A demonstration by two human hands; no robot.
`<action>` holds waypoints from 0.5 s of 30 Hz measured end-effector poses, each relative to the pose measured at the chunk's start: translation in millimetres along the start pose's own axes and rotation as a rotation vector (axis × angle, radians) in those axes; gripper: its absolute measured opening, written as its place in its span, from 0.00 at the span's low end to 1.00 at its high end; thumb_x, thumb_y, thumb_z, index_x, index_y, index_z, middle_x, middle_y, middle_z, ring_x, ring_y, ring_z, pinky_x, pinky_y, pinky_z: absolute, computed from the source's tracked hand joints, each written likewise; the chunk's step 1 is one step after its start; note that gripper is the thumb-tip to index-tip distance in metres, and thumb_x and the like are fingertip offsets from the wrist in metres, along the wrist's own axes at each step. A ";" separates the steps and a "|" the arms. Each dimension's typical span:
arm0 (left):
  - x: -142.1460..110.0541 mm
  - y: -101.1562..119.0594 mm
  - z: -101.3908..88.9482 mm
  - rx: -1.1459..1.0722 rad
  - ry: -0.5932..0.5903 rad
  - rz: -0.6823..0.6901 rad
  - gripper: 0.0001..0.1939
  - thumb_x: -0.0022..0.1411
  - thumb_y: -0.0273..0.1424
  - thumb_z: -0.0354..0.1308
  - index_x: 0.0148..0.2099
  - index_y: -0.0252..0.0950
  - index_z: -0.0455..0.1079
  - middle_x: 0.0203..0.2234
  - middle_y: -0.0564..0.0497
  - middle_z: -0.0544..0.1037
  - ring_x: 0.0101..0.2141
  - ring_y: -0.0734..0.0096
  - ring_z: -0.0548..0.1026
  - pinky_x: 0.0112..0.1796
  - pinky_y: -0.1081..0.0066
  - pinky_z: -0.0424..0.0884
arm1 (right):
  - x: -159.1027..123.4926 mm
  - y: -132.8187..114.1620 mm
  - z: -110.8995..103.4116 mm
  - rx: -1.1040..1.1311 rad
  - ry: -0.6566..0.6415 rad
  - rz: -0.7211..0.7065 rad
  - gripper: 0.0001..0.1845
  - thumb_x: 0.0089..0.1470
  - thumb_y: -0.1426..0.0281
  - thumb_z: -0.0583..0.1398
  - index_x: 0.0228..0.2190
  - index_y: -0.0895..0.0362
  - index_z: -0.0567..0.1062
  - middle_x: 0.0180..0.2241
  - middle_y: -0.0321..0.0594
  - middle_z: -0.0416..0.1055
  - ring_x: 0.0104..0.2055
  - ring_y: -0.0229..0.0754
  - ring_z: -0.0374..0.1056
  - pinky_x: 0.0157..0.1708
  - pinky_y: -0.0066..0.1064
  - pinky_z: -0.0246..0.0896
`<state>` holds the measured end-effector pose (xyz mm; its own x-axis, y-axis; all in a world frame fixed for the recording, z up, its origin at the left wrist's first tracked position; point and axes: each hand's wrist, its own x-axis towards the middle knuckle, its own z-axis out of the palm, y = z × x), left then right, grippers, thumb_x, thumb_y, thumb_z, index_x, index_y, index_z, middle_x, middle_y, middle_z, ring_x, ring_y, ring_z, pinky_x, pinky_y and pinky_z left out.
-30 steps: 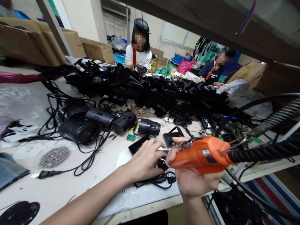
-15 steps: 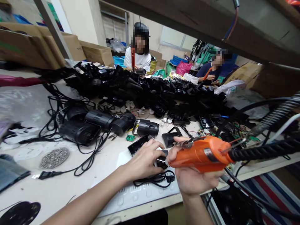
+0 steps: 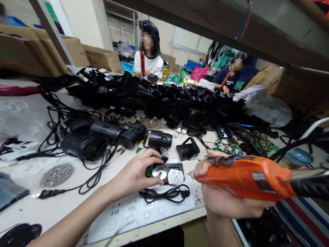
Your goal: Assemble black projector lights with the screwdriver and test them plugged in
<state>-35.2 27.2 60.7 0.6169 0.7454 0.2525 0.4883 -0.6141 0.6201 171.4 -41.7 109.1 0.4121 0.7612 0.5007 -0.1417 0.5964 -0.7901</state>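
Note:
My left hand [image 3: 141, 168] curls its thumb and fingers around an opened black lamp housing [image 3: 180, 167]. Between the fingertips shows a shiny silver disc [image 3: 159, 172], and beside it a white lens plate [image 3: 176, 177] with several round lenses. A green circuit board lies partly hidden under the fingers. In my right hand [image 3: 226, 199] is an orange electric screwdriver [image 3: 239, 175], its tip [image 3: 190, 174] pointing left, just right of the housing and apart from it. Below the housing, a coiled black power cord [image 3: 164, 195] rests on a white power strip [image 3: 146, 214].
Black lamp bodies [image 3: 106, 132] and cords lie to the left, near a pile of screws [image 3: 56, 175]. A black bracketed lamp part [image 3: 185, 151] stands beyond the screwdriver. Circuit boards [image 3: 264, 142] lie at right. Behind a heap of black parts [image 3: 144, 96], two people hold orange screwdrivers.
My right hand has drawn the screwdriver back to the right, away from the part. My left hand has moved left and lower, and the silver disc and lens plate now show.

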 end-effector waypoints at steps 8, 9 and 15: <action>-87.3 -9.9 -19.5 0.195 0.010 -0.165 0.17 0.54 0.45 0.62 0.46 0.48 0.74 0.45 0.50 0.75 0.44 0.61 0.74 0.43 0.67 0.72 | 3.7 23.9 -15.2 -0.081 0.125 0.018 0.42 0.46 0.35 0.49 0.34 0.59 0.77 0.17 0.39 0.70 0.16 0.43 0.64 0.14 0.32 0.57; -96.9 -10.9 -16.4 0.205 0.047 -0.211 0.19 0.52 0.46 0.63 0.46 0.48 0.74 0.45 0.50 0.75 0.44 0.60 0.74 0.43 0.67 0.72 | 4.8 27.0 -16.3 -0.084 0.123 0.025 0.41 0.47 0.35 0.49 0.34 0.59 0.77 0.16 0.39 0.70 0.16 0.43 0.63 0.14 0.32 0.56; -133.0 -28.3 5.3 0.218 0.106 -0.273 0.20 0.50 0.46 0.64 0.46 0.49 0.75 0.44 0.50 0.77 0.45 0.56 0.74 0.46 0.63 0.71 | 5.7 44.5 -18.5 -0.096 0.152 0.105 0.37 0.51 0.38 0.46 0.36 0.56 0.74 0.17 0.36 0.68 0.17 0.42 0.62 0.16 0.31 0.54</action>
<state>-127.7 -56.0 5.6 0.3837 0.9052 0.1825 0.7530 -0.4211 0.5055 184.1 -15.5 70.3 0.5319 0.7664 0.3601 -0.1075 0.4829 -0.8691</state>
